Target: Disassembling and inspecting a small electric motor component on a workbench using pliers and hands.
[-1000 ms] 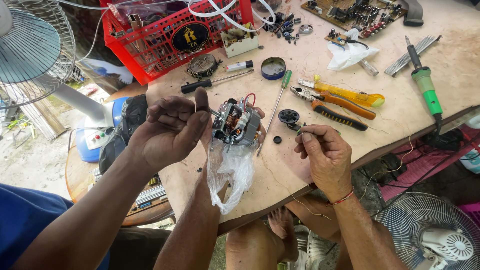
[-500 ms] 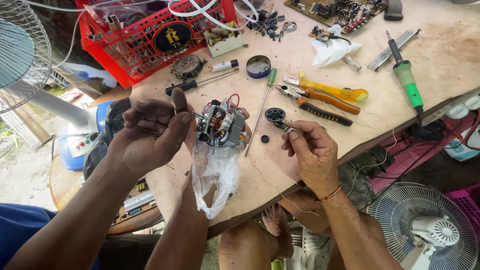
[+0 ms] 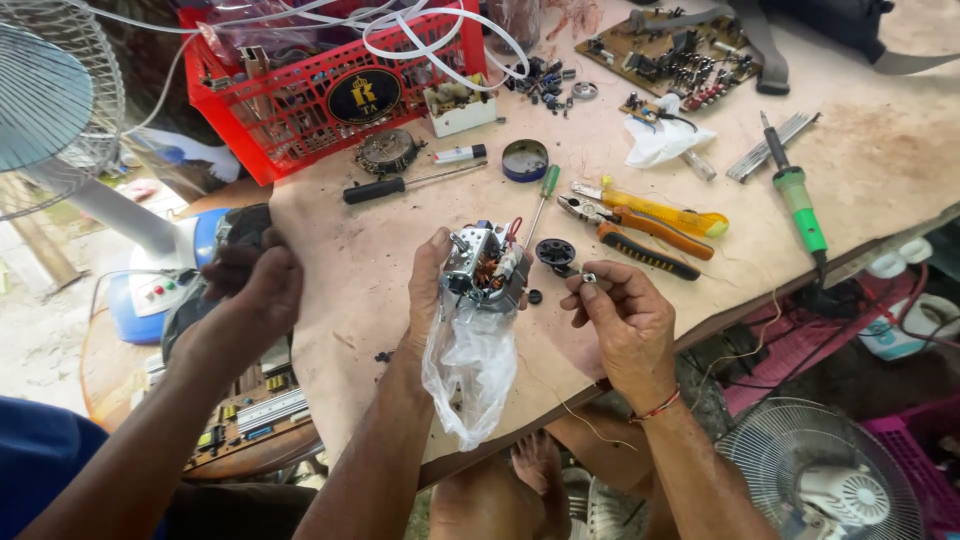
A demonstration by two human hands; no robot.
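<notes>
My left hand [image 3: 428, 285] grips a small electric motor [image 3: 485, 270] with copper windings and red wires, held above the table [image 3: 340, 290]. A crumpled clear plastic bag [image 3: 470, 370] hangs below the motor. My right hand [image 3: 620, 320] pinches a tiny metal nut [image 3: 588, 278] just right of the motor. A black round part [image 3: 555, 252] lies on the table between the two hands. Another person's hand [image 3: 250, 285], on a blue-sleeved arm, is closed at the table's left edge, apart from the motor.
Orange-handled pliers [image 3: 640, 220], a green-handled screwdriver [image 3: 548, 185], a green soldering iron [image 3: 800, 205], a round tin [image 3: 525, 160] and a black screwdriver [image 3: 380, 188] lie on the table. A red crate [image 3: 330, 90] and circuit board [image 3: 680, 55] sit behind. Fans stand at left [image 3: 50, 110] and lower right [image 3: 830, 480].
The other person's hand left the motor and pulled back to the left edge. My left hand now holds the motor alone. My right hand rose slightly with the nut.
</notes>
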